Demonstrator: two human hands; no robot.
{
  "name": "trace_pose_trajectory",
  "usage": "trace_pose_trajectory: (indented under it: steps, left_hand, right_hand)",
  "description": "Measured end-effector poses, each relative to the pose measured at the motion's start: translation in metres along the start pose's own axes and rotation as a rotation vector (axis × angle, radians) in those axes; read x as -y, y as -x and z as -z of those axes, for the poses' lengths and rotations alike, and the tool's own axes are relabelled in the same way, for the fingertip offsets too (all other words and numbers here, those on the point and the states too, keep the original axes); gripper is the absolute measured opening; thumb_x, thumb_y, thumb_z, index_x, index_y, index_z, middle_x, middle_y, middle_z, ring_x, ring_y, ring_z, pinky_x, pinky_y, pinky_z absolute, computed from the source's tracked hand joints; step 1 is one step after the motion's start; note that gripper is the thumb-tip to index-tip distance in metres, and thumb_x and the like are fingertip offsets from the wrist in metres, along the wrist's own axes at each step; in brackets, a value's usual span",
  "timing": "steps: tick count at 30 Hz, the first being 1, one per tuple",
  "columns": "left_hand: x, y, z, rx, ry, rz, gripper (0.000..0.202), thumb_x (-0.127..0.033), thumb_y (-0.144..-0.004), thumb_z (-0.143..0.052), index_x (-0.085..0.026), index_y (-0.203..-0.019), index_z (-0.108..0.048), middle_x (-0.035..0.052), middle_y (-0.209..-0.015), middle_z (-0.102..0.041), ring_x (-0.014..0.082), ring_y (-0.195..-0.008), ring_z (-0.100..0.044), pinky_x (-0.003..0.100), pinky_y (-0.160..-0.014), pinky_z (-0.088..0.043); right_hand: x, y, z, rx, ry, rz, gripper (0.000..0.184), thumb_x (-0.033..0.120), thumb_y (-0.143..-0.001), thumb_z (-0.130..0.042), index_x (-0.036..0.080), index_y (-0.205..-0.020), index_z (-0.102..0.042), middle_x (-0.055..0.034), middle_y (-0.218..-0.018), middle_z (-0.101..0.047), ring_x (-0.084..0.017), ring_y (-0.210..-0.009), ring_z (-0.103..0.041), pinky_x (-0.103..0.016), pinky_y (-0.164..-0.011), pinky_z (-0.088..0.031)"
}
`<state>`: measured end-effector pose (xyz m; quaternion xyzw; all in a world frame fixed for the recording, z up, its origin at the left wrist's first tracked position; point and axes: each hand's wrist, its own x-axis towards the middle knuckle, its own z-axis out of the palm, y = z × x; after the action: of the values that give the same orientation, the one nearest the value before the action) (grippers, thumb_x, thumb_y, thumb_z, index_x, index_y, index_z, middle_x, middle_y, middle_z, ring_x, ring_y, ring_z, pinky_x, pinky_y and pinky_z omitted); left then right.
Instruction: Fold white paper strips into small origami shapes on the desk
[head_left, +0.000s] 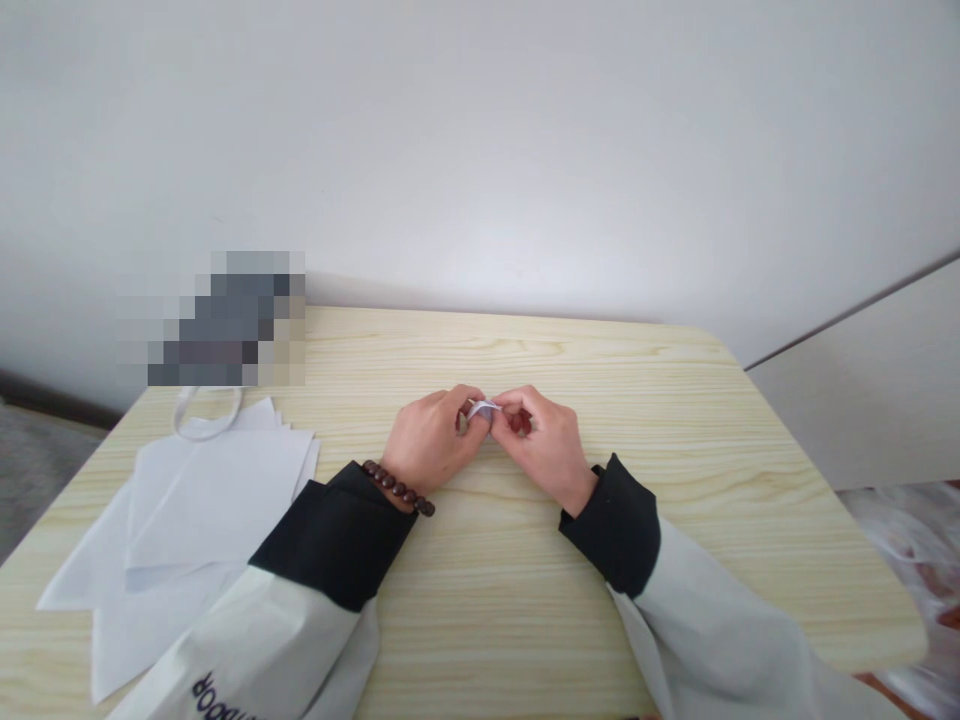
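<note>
Small white paper piece (484, 408), folded or crumpled tight, mostly hidden by my fingers. It sits just above the wooden table (525, 560), near its middle. My left hand (431, 440) and my right hand (544, 440) are both curled nearly closed, fingertips pinching the piece from either side. The hands touch at the fingertips. Stack of white sheets (202, 500) lies well left of the piece.

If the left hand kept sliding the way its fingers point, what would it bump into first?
The small white paper, which the left hand pinches at its fingertips. Just past it, probably the right hand, whose fingers pinch the same paper. Depth is hard to judge.
</note>
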<state>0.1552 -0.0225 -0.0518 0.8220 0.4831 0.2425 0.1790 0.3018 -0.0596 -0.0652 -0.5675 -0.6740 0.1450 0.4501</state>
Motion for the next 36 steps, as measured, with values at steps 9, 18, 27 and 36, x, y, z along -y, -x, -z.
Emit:
trace_pose_trajectory:
  steps: [9,18,27,36]
  left_hand:
    - [0.0027,-0.0036,0.0023,0.005,0.307,0.051,0.021,-0.028,-0.076,-0.055,-0.019,-0.094,-0.061,-0.0043,-0.062,-0.063,0.0103,-0.05,-0.051,0.021,-0.052,-0.039]
    - [0.0023,-0.002,-0.0003,-0.003,0.236,0.032,0.022,-0.03,-0.078,-0.055,-0.018,-0.097,-0.056,-0.004,-0.064,-0.062,0.0103,-0.051,-0.051,0.023,-0.054,-0.039]
    - [0.0035,-0.0037,-0.0008,0.033,0.299,0.045,0.026,-0.033,-0.078,-0.055,-0.019,-0.1,-0.056,-0.0039,-0.065,-0.061,0.0105,-0.053,-0.051,0.022,-0.053,-0.039]
    - [0.0029,-0.004,0.0014,0.064,0.237,0.049,0.02,-0.032,-0.079,-0.053,-0.021,-0.094,-0.061,-0.0034,-0.065,-0.064,0.0112,-0.054,-0.052,0.023,-0.055,-0.038]
  right_hand:
    - [-0.0017,-0.0016,0.0004,0.121,-0.056,-0.025,0.018,0.024,-0.081,-0.054,0.019,-0.097,-0.057,0.0033,-0.065,-0.059,-0.009,-0.055,-0.053,-0.019,-0.055,-0.042]
    - [-0.0012,-0.002,0.0005,0.051,-0.13,-0.075,0.012,0.023,-0.077,-0.057,0.019,-0.088,-0.057,0.0061,-0.058,-0.051,-0.008,-0.05,-0.048,-0.018,-0.051,-0.04]
    - [-0.002,-0.0004,-0.0004,0.023,-0.135,-0.084,0.014,0.022,-0.075,-0.058,0.019,-0.088,-0.058,0.005,-0.059,-0.055,-0.008,-0.05,-0.05,-0.018,-0.049,-0.041]
    - [0.0008,-0.0004,0.0,-0.045,-0.087,-0.061,0.013,0.021,-0.074,-0.058,0.019,-0.086,-0.061,0.0033,-0.059,-0.06,-0.009,-0.051,-0.052,-0.019,-0.052,-0.044]
